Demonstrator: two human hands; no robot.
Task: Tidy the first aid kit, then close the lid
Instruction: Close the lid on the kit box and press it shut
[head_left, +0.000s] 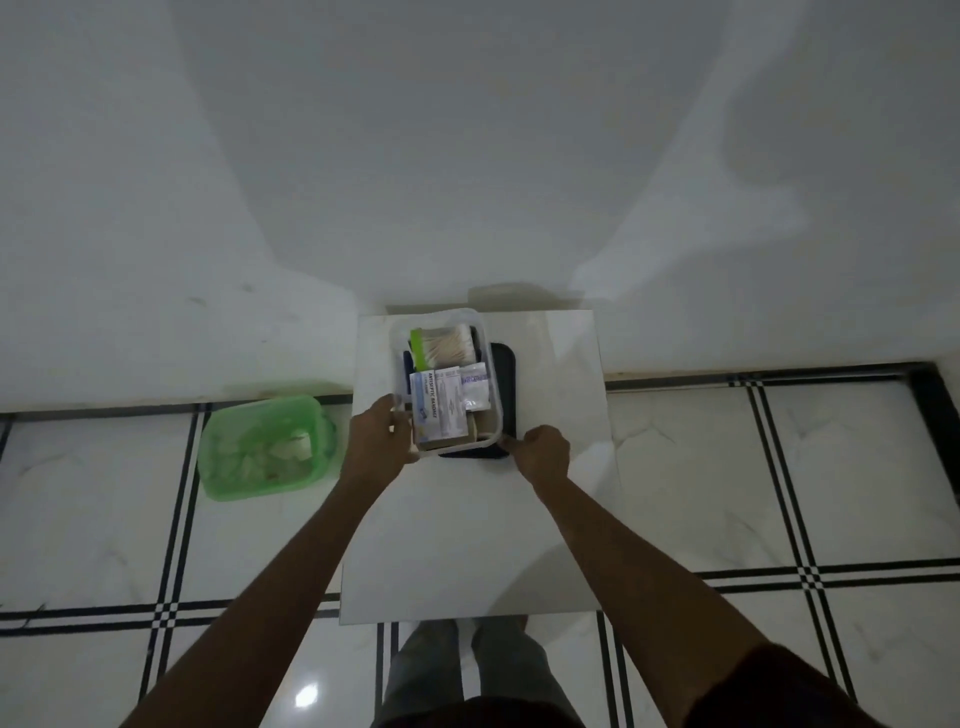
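A clear plastic first aid box (488, 338) stands on a small white table (550, 493), its top uncovered. Inside lie a pack of cotton swabs (449, 343), an antiseptic bandage box (436, 410) and a small white sachet (475, 387). A dark lid (506, 364) lies flat under the box and sticks out at its right and near sides. My left hand (376, 441) grips the box's near left rim. My right hand (540, 452) is closed at the near right corner, touching the lid's edge.
A green plastic bin (262, 452) with crumpled paper stands on the tiled floor left of the table. A white wall rises just behind the table. My legs (467, 670) are at the table's near edge.
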